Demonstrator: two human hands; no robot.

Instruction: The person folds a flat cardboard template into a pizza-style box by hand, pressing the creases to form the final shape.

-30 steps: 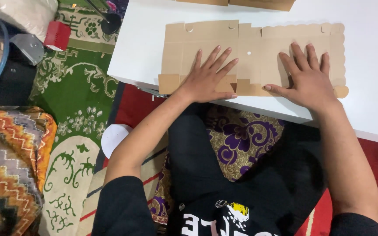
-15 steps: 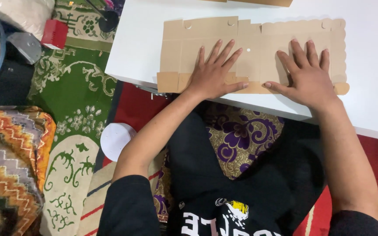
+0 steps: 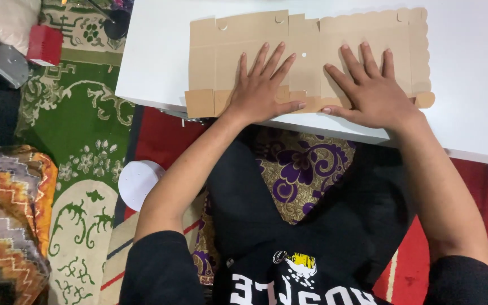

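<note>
Cardboard box blank [image 3: 312,45] lies flat along the near edge of the white table [image 3: 470,85], bare tabletop to its right. Left hand [image 3: 261,93] and right hand [image 3: 371,93] press on it, fingers spread. Below, a patterned rug [image 3: 80,113] and red box [image 3: 43,45]; the blank's far edge is nearly cut off.

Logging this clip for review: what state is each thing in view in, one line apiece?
Cardboard box blank: unfolded, flat on the table, near flaps folded over along the front edge.
Left hand: open, palm down, fingers spread, pressing the blank.
Right hand: open, palm down, pressing the blank.
White table: bears the blank.
Red box: shut, on the green carpet.
White round disc: flat on the floor.
</note>
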